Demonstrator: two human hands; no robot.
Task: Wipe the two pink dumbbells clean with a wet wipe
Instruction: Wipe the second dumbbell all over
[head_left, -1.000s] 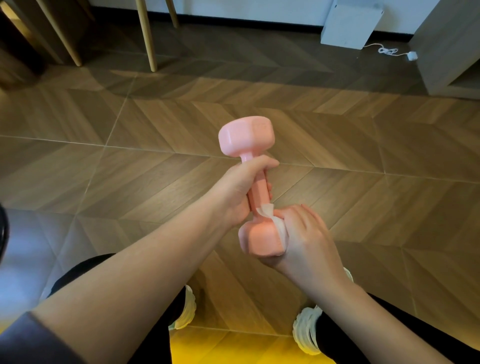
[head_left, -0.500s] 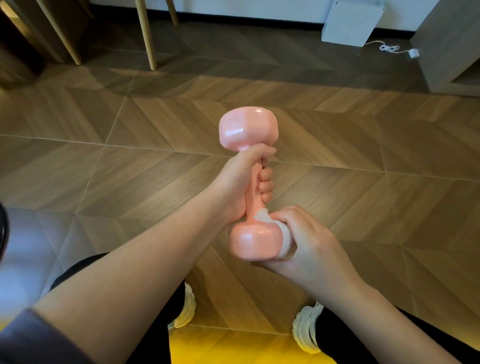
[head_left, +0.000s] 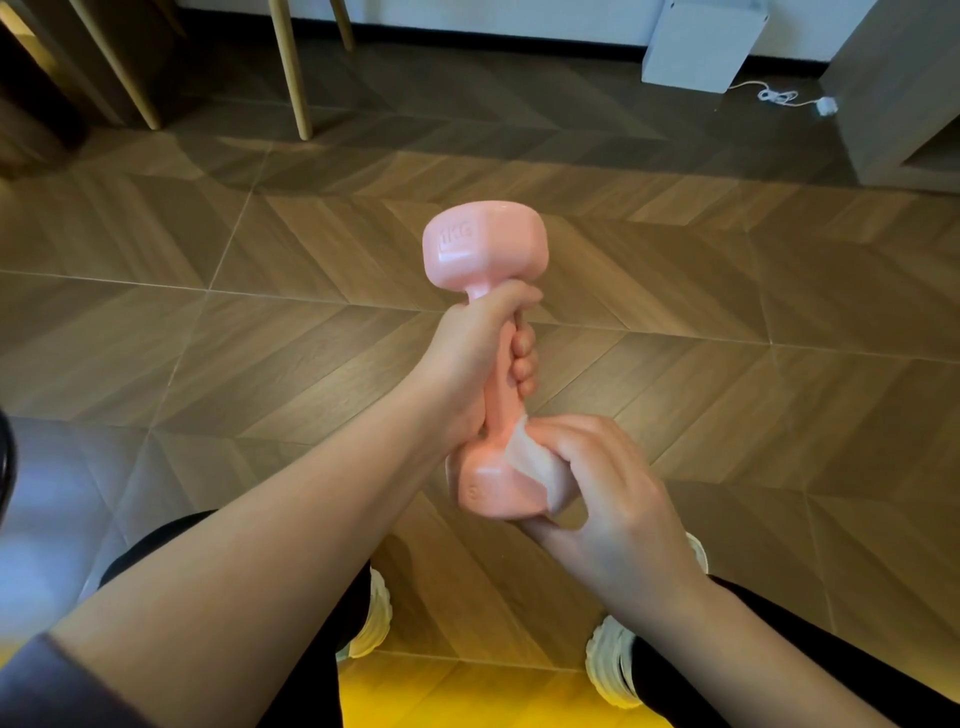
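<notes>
Left hand (head_left: 467, 358) clamped on pink dumbbell (head_left: 485, 254) handle above herringbone wood floor (head_left: 727, 322); right hand (head_left: 613, 499) presses wet wipe (head_left: 535, 462) on lower head; chair legs (head_left: 291, 67) beyond.

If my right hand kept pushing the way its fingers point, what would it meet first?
The wet wipe it presses, and right behind it the lower head of the pink dumbbell; the right hand is already against them.
</notes>
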